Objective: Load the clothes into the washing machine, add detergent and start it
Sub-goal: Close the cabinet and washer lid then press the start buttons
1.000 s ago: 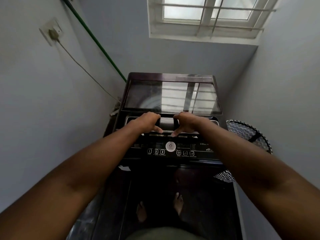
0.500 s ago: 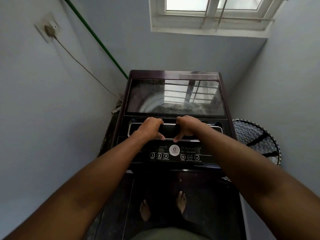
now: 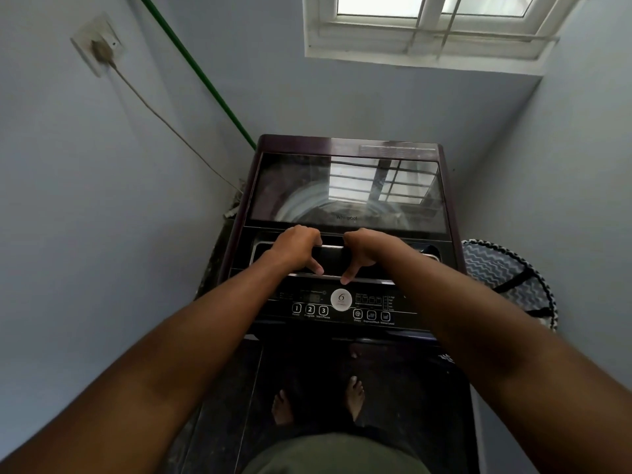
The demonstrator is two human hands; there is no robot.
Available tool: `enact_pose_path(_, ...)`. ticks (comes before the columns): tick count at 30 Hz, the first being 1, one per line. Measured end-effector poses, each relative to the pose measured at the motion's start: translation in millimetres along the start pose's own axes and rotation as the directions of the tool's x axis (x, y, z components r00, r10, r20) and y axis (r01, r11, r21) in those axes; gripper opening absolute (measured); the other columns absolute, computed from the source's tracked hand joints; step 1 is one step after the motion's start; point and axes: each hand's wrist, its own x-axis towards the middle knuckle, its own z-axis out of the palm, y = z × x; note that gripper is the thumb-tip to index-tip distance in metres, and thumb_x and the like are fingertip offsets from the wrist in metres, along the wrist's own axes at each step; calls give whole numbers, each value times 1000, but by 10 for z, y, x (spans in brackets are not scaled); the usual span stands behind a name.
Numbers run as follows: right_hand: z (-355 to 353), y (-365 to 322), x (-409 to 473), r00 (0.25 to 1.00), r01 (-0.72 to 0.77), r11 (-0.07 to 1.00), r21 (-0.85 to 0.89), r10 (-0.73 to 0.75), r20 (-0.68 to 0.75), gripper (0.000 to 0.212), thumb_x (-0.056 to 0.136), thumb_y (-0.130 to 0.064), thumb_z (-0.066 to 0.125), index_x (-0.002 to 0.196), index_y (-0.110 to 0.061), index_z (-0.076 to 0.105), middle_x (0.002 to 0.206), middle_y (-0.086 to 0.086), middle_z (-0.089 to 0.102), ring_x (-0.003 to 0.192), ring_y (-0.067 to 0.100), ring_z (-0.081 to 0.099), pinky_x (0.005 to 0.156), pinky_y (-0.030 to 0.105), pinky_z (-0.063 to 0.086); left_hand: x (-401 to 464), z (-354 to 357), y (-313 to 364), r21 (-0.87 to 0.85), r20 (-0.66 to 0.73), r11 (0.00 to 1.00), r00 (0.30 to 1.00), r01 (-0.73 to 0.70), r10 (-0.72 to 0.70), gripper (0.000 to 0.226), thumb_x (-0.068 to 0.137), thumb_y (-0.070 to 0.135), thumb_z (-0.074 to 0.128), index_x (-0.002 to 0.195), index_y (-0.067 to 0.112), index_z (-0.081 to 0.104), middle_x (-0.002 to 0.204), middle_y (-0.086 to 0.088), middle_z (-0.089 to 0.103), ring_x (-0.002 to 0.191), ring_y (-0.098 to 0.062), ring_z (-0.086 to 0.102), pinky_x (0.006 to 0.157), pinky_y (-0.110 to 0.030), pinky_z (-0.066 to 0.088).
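Washing machine (image 3: 345,186): top-loading, dark maroon body, standing in a narrow corner between grey walls. Glass lid (image 3: 345,191) lies flat and closed, reflecting the window bars; the drum shows dimly beneath it.

Lid handle (image 3: 330,249): chrome-edged recess along the lid's front edge, directly under both grips.

Left hand (image 3: 295,248): fingers curled over the handle's far edge, thumb stretched toward the panel; grip closed round the handle.

Right hand (image 3: 364,249): just beside the left, apart by a small gap; fingers hooked over the same edge, thumb tip on the near chrome strip; grip likewise closed on the handle.

Control panel (image 3: 342,307): just nearer the person than the grips; white round dial at centre, numbered buttons 1, 2, 3 to its left, three icon buttons to its right.

Laundry basket (image 3: 506,282): right of the grips, beside the machine, zigzag pattern with black straps. Contents cannot be seen.

Green pipe (image 3: 195,68): beyond the grips, slanting down the wall to the machine's rear left corner.

Wall socket (image 3: 97,46): far left, plug inserted, cable trailing toward the machine.

Window (image 3: 431,25): high on the wall beyond the machine.
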Motion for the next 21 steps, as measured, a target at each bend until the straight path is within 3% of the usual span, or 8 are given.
enact_pose_path(6, -32, -20, 94, 995, 36, 999, -26, -34, 95, 91, 53, -61, 89, 127, -16, 61, 108, 2, 66, 100, 24, 61, 89, 33, 49, -61, 20, -27, -115, -20, 993, 1000, -3, 1, 76, 56, 39, 93, 124, 18, 66, 121, 0, 68, 114, -18, 62, 96, -34, 49)
enact_pose_path(9, -113, -45, 105, 996, 67, 998, -8, -66, 66, 82, 64, -70, 78, 120, -12, 63, 105, 4, 66, 94, 25, 61, 82, 31, 47, -110, -4, -84, -307, -37, 950, 997, 52, -67, 63, 66, 38, 88, 122, 18, 68, 116, 0, 71, 108, -11, 66, 95, -25, 50)
enact_pose_path(11, -257, -68, 109, 992, 121, 992, 35, -119, -41, 74, 77, -72, 64, 119, -11, 61, 107, 2, 66, 92, 24, 60, 79, 30, 44, -139, -104, -152, -426, -87, 901, 987, 86, -136, 47, 76, 34, 83, 118, 16, 70, 106, -2, 74, 95, -7, 68, 85, -15, 48)
enact_pose_path(13, -500, -126, 116, 964, 179, 983, 50, -165, -209, 62, 87, -61, 62, 125, -12, 57, 115, 7, 66, 102, 27, 62, 80, 31, 45, -159, -292, -266, -459, -162, 883, 967, 101, -194, 32, 85, 27, 75, 114, 14, 72, 99, -3, 76, 88, -7, 70, 76, -10, 47)
enact_pose_path(16, -917, -287, 197, 869, 265, 961, 76, -204, -452, 63, 85, -61, 64, 127, -15, 51, 126, 16, 62, 113, 36, 60, 90, 41, 51, -188, -660, -501, -407, -278, 903, 924, 134, -262, 32, 87, 26, 72, 117, 14, 71, 105, -2, 73, 98, -12, 67, 84, -17, 45)
enact_pose_path(21, -1657, -821, 247, 732, 429, 893, 134, -257, -632, 66, 89, -46, 65, 141, -18, 36, 118, 19, 63, 104, 38, 62, 84, 42, 50, -331, -1427, -919, -406, -525, 898, 762, 166, -378, 34, 89, 24, 67, 121, 12, 66, 112, -7, 68, 101, -22, 64, 89, -25, 47)
